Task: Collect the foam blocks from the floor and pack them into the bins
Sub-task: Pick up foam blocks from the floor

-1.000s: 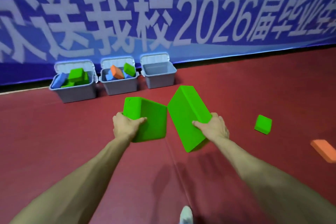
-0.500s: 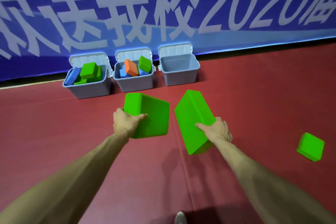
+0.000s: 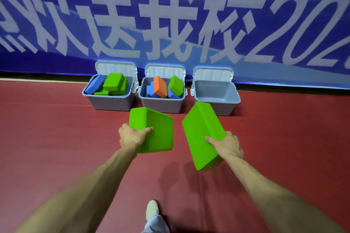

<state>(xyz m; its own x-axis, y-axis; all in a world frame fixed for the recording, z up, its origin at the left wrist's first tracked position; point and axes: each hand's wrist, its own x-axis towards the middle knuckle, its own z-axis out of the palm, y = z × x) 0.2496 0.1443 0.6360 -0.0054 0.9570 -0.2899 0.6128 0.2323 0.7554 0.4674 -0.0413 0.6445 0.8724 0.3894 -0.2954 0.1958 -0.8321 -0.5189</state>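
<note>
My left hand (image 3: 133, 136) grips a green foam block (image 3: 155, 130) held above the red floor. My right hand (image 3: 226, 144) grips a second, longer green foam block (image 3: 200, 134), tilted on its edge. Ahead stand three grey bins with lids open against the banner. The left bin (image 3: 109, 103) holds blue and green blocks. An orange, a green and some blue blocks fill the middle bin (image 3: 161, 106). Nothing lies in the right bin (image 3: 230, 100), which sits just beyond the block in my right hand.
A blue banner with white characters (image 3: 170, 15) covers the wall behind the bins. The red floor mat (image 3: 47, 138) stretches to both sides. My shoe (image 3: 152, 210) and trouser leg show at the bottom centre.
I have walked closer to the bins, which now look larger and nearer. The loose green and orange blocks on the right floor have left the view. Both hands keep their blocks.
</note>
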